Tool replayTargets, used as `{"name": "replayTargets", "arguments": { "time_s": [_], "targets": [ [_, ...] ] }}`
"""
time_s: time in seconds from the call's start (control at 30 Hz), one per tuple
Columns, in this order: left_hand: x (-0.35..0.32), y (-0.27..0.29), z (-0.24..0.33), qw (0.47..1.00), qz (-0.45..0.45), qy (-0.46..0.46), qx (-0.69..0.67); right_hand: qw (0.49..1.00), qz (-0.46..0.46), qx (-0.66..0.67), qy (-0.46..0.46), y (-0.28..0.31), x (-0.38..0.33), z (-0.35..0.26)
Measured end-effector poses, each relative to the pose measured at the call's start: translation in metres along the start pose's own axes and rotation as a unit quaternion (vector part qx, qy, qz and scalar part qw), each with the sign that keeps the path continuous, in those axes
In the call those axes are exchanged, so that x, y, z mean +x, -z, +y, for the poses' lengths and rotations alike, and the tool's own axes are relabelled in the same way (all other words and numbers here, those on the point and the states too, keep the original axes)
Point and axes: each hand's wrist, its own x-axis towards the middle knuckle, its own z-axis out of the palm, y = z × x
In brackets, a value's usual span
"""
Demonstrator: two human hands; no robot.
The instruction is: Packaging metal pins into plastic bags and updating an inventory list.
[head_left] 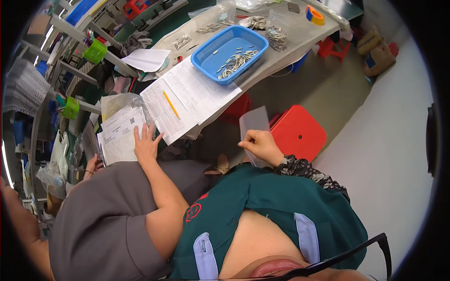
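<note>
One translucent sheet (253,121) is pinched in our right hand (261,144) near the red stool (307,129), our left hand out of view, and we judge the work unfinished: papers (206,99) lie spread, metal pins (236,64) loose in the blue basket (229,42) on the table (304,31).

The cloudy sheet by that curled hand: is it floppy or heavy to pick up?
The sheet is probably light, since it looks thin and lets light through. Its straight edges suggest it may stay fairly stiff.
</note>
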Motion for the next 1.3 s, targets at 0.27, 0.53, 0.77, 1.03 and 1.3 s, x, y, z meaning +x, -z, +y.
{"name": "replayTargets", "arguments": {
  "time_s": [0.27,0.53,0.77,1.03,1.3],
  "targets": [
    [0.011,-0.053,0.008,0.977,0.199,-0.08,0.005,0.973,-0.165,-0.036,0.155,-0.006,0.066,-0.043],
    [-0.028,-0.195,-0.063,0.908,0.39,0.087,0.124,0.885,-0.278,-0.059,0.368,-0.023,0.126,-0.079],
    [0.082,-0.253,-0.067,0.942,0.233,0.062,0.232,0.85,-0.363,-0.072,0.374,0.041,0.201,-0.061],
    [0.27,-0.304,-0.134,0.786,0.216,-0.004,0.579,0.869,-0.367,-0.036,0.33,0.149,0.313,0.016],
    [0.253,-0.325,-0.165,0.855,0.149,-0.063,0.492,0.803,-0.533,0.113,0.241,0.172,0.304,0.054]
  ]
}}
